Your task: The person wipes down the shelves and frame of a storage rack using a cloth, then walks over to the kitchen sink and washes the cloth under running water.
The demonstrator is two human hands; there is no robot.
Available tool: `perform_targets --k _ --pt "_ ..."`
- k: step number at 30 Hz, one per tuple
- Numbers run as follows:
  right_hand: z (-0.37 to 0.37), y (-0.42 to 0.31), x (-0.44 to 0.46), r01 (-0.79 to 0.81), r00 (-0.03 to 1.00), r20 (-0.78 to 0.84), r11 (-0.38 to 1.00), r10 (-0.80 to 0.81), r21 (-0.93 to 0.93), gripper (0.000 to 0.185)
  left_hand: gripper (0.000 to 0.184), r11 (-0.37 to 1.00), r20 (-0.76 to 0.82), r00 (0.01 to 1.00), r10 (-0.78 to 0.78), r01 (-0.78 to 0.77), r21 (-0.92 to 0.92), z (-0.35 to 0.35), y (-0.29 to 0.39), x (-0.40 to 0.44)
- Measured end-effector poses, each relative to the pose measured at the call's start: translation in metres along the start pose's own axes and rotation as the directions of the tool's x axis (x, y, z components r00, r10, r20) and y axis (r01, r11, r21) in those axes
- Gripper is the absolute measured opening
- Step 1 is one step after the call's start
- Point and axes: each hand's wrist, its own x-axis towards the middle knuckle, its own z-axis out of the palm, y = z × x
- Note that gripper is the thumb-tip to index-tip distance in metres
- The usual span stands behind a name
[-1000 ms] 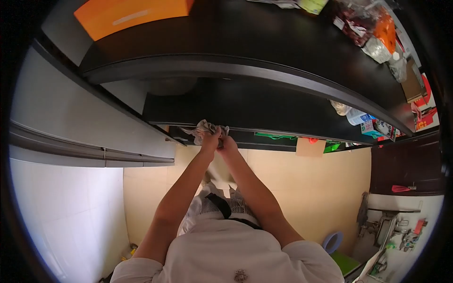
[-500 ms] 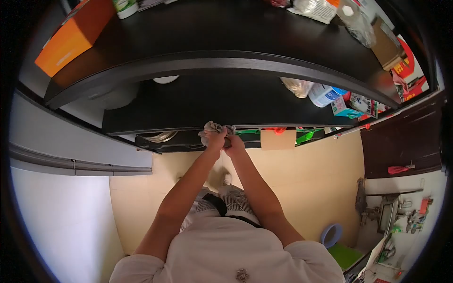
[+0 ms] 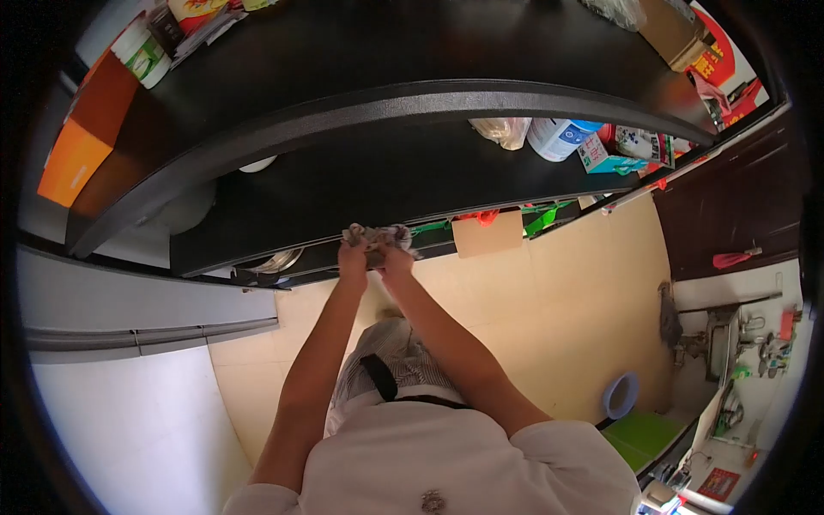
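Observation:
A crumpled greyish cloth (image 3: 374, 236) is gripped between both hands, close to the front edge of the middle shelf (image 3: 326, 193). My left hand (image 3: 353, 259) is closed on the cloth's left part. On its right part, my right hand (image 3: 396, 260) is closed as well. The hands are a small distance apart, with cloth bridging them. Some fingertips are hidden by the cloth and by the hands themselves.
Above is an upper shelf (image 3: 378, 51) with an orange box (image 3: 81, 142) and a white jar (image 3: 142, 56). A white-blue tub (image 3: 558, 137) stands on the middle shelf's right. Lower down are a cardboard piece (image 3: 487, 234) and a metal dish (image 3: 279, 260). A blue basin (image 3: 621, 395) is at right.
My hands have moved slightly left and apart, stretching the cloth between them. The camera view has turned, so the shelves appear tilted and shifted.

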Motion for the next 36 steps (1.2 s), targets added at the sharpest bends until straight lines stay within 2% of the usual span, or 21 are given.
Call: perform_targets --k 1,2,3,4,6,9,10,12,13,16,17,20,21,24,25,28,29,32,33,35,36 --pt "0.013 -0.002 -0.024 -0.011 0.998 0.055 0.997 0.015 -0.073 0.010 0.042 0.999 -0.011 0.999 0.036 -0.036 0.001 -0.018 -0.005 0.009" --pt "0.023 0.010 -0.025 -0.159 0.984 0.112 0.965 0.138 0.208 0.016 0.036 1.000 -0.013 1.000 0.016 -0.017 -0.022 -0.032 0.001 0.008" --pt "0.023 0.026 -0.011 -0.181 0.975 0.130 0.983 0.178 0.012 0.021 0.030 0.999 -0.014 1.000 -0.003 0.002 -0.044 -0.047 0.008 0.007" --pt "0.037 0.036 -0.008 -0.151 0.986 0.049 0.983 0.157 -0.109 0.020 0.026 0.987 0.000 1.000 -0.024 0.024 -0.158 -0.054 0.020 -0.001" --pt "0.052 0.025 -0.032 -0.254 0.967 -0.019 0.965 0.255 0.072 0.019 0.024 0.913 0.130 0.989 -0.077 0.122 -0.389 -0.067 0.023 0.004" --pt "0.035 0.015 -0.021 -0.330 0.942 0.103 0.938 0.319 0.104 0.019 0.022 0.923 0.154 0.985 -0.075 0.127 -0.363 -0.050 0.018 -0.003" --pt "0.027 0.011 -0.012 -0.323 0.943 0.115 0.942 0.312 0.091 0.019 0.021 0.950 0.177 0.978 -0.107 0.153 -0.273 -0.041 0.017 -0.006" --pt "0.012 -0.006 0.008 -0.296 0.948 0.146 0.953 0.284 0.069 0.020 0.020 0.979 0.222 0.961 -0.164 0.187 -0.084 -0.015 0.017 -0.010" --pt "0.013 -0.032 -0.011 -0.297 0.954 0.075 0.951 0.291 0.087 0.019 0.015 0.989 0.234 0.967 -0.096 0.119 -0.087 0.000 0.011 -0.010" --pt "-0.028 -0.072 0.012 -0.307 0.947 0.137 0.945 0.292 0.108 0.019 0.016 0.993 0.294 0.949 -0.115 0.120 0.002 0.051 0.002 -0.023" --pt "-0.036 -0.092 0.014 -0.275 0.961 0.021 0.959 0.275 0.070 0.017 0.015 0.994 0.341 0.936 -0.088 0.102 -0.023 0.072 0.001 -0.029" --pt "-0.070 -0.157 0.012 -0.187 0.981 0.073 0.966 0.177 0.179 0.014 0.014 0.984 0.379 0.908 -0.178 0.161 0.075 0.144 -0.017 -0.028" --pt "-0.082 -0.178 0.014 -0.165 0.984 0.102 0.959 0.145 0.231 0.013 0.014 0.975 0.436 0.876 -0.205 0.224 0.008 0.169 -0.020 -0.037" --pt "-0.140 -0.238 0.041 -0.076 0.987 0.157 0.975 0.043 0.211 0.014 0.019 0.973 0.510 0.834 -0.209 0.231 0.020 0.245 -0.042 -0.046" --pt "-0.155 -0.260 0.046 -0.050 0.996 0.077 0.989 0.039 0.142 0.013 0.022 0.970 0.517 0.835 -0.186 0.239 -0.036 0.273 -0.048 -0.052" --pt "-0.198 -0.319 0.059 -0.047 0.984 0.178 0.952 -0.007 0.301 0.013 0.014 0.971 0.603 0.773 -0.195 0.241 0.005 0.339 -0.051 -0.073" --pt "-0.206 -0.335 0.053 0.009 0.993 0.116 0.979 -0.033 0.202 0.014 0.014 0.971 0.564 0.799 -0.207 0.240 0.015 0.356 -0.048 -0.086" --pt "-0.229 -0.341 0.086 -0.011 0.979 0.202 0.975 -0.035 0.222 0.014 0.028 0.930 0.457 0.840 -0.294 0.361 -0.064 0.380 -0.070 -0.076" --pt "-0.235 -0.337 0.089 0.121 0.960 0.237 0.982 -0.153 0.143 0.015 0.029 0.935 0.412 0.866 -0.285 0.345 -0.079 0.380 -0.076 -0.069" --pt "-0.228 -0.295 0.146 0.227 0.964 -0.114 0.967 -0.240 -0.113 0.023 0.031 0.945 0.314 0.912 -0.265 0.310 -0.105 0.365 -0.091 -0.050" --pt "-0.221 -0.278 0.147 0.266 0.952 -0.126 0.958 -0.278 -0.105 0.024 0.031 0.989 0.342 0.939 0.046 -0.090 0.115 0.345 -0.108 -0.036"
